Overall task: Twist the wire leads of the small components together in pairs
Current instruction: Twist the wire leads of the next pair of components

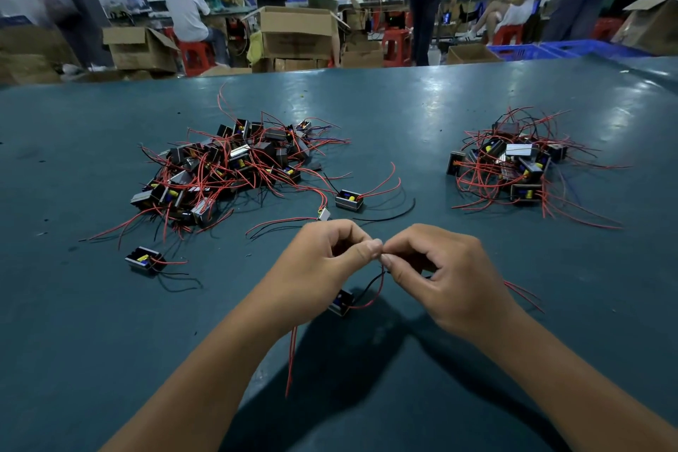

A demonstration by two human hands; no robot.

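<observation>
Left hand (323, 260) and right hand (436, 268) meeting fingertip to fingertip near centre above the teal table (403, 114), both curled, pinching the red and black leads (378, 283) of a small boxed component (341, 302) hanging just below. Large pile of components (227, 165) far left; smaller pile (517, 165) far right.

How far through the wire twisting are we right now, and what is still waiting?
Possibly done: the smaller pile on the right, though its wires are too tangled to confirm twists. In hand: the left hand and right hand pinch the leads of one component hanging below them. Left: apparently the larger pile on the left, plus loose components near it. Likely well under half done.
</observation>
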